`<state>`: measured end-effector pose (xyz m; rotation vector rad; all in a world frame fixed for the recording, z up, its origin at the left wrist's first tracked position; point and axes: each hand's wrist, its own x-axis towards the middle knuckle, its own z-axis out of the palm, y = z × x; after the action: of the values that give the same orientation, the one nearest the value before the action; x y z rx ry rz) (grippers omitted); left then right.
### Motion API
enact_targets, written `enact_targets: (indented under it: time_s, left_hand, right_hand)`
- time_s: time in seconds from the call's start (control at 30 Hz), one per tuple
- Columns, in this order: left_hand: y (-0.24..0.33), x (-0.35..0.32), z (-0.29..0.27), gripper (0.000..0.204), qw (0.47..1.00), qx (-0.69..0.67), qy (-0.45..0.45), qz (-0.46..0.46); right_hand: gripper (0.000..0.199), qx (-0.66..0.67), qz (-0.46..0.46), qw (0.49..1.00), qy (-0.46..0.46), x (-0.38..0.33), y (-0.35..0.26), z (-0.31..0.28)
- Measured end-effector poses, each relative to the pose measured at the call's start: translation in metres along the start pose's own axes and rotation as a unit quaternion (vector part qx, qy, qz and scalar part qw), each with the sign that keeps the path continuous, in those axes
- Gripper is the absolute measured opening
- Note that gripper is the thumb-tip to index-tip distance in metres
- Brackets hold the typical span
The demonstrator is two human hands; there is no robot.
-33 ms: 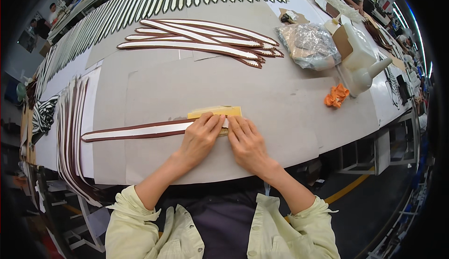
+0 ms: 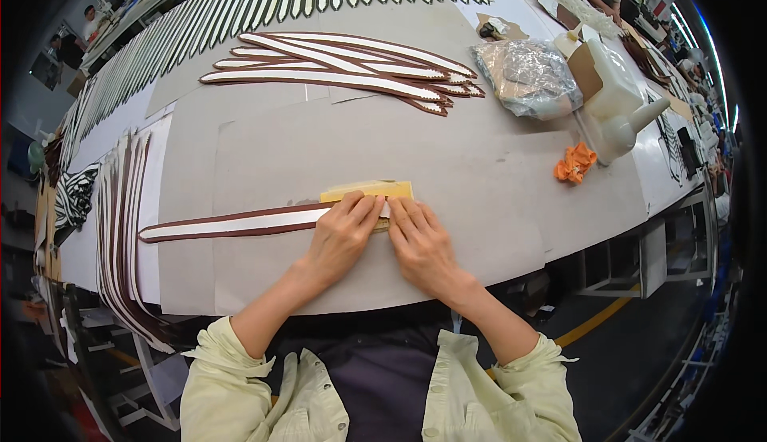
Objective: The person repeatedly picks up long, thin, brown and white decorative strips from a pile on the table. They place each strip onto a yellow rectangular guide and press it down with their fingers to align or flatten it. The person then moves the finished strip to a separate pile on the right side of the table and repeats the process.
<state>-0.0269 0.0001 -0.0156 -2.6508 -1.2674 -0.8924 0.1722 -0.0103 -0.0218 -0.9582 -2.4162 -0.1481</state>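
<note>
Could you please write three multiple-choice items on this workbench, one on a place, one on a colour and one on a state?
1. Where does the crumpled orange cloth lie?
A. on the table right of the hands
B. under the left hand
C. on the floor

2. What colour is the flat piece just beyond the fingertips?
A. blue
B. yellow
C. black

3. How are the left hand and right hand placed?
A. lifted clear of the table
B. gripping the white jug
C. pressed flat, side by side, on the end of the long brown-edged white strip

Answers: 1 A, the cloth sits on the grey board near the white jug. 2 B, the piece shows yellow above the fingers. 3 C, both palms face down on the strip's right end.
</note>
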Motion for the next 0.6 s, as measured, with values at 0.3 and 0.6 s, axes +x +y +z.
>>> enact_targets:
  time_s: [0.3,0.6]
  left_hand:
    - [-0.002,-0.01,0.002,0.049,0.999,-0.005,0.019,-0.034]
    - [-0.001,-0.01,0.001,0.049,0.999,-0.005,0.014,-0.034]
  right_hand:
    - [0.029,0.021,0.002,1.0,-0.013,0.005,0.001,-0.002]
    - [0.029,0.015,-0.014,0.999,-0.033,0.01,0.001,-0.001]
